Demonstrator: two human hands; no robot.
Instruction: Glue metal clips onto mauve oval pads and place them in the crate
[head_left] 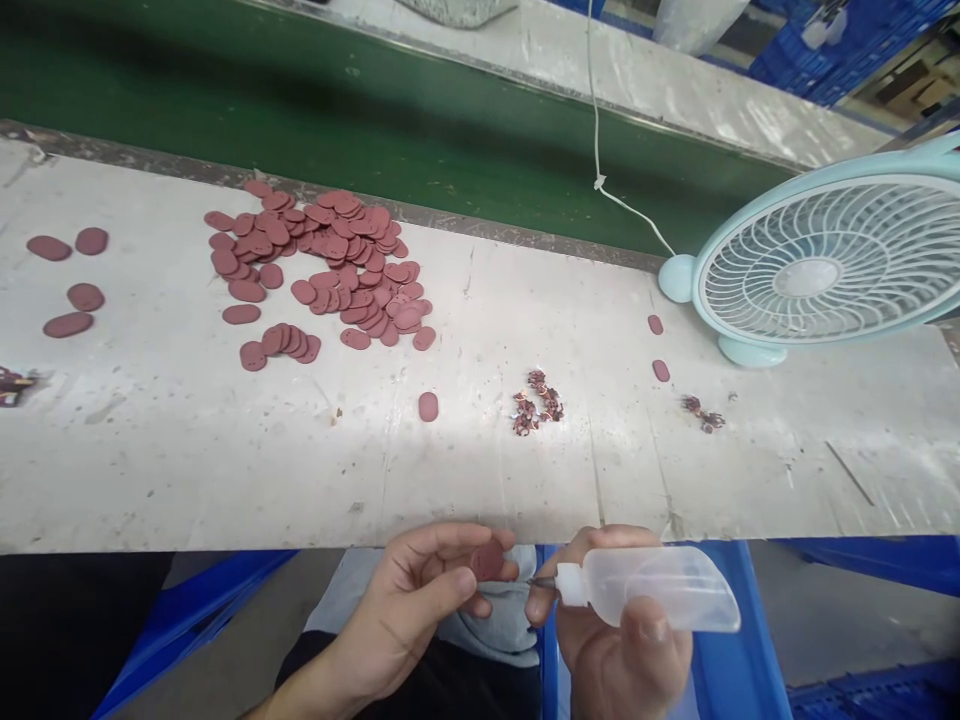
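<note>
Between the thumb and fingers of my left hand [424, 600] is a dark red oval disc [488, 561], held just below the table's front edge. My right hand [611, 640] grips a translucent white squeeze bottle [660, 588] lying sideways, its narrow dark tip [541, 582] pointing left at the disc. Whether the tip touches the disc I cannot tell. On the table beyond my hands lie a single red disc [428, 406] and a small cluster of brown parts with wire-like bits [537, 403].
A large heap of red discs [330, 260] covers the table's [480, 480] left middle. A pale blue fan [817, 270] with a white cord [598, 130] stands at right. Behind runs a green belt [450, 140]. A blue bin [739, 630] sits below the edge.
</note>
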